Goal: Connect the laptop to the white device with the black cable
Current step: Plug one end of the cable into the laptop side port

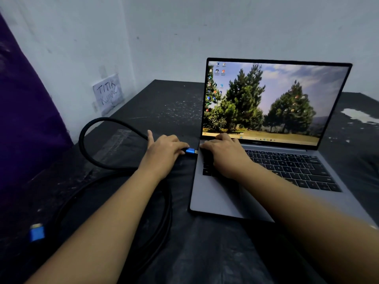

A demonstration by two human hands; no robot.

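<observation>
A grey laptop (215, 199) stands open on the dark table, its screen lit with a tree wallpaper. My left hand (164, 152) grips the blue plug (190, 151) of the black cable (90, 128), and the plug's metal tip is at the laptop's left edge. My right hand (223, 154) lies flat on the left part of the keyboard, pressing the laptop down. The cable loops to the left and coils under my left forearm. Its other blue plug (37, 232) lies loose at the near left. No white device is in view.
The black table (164, 99) is scuffed and runs to a white wall corner. A paper note (107, 92) is taped on the left wall. A purple cloth (24, 111) hangs at far left. A white patch (359, 115) marks the table right of the screen.
</observation>
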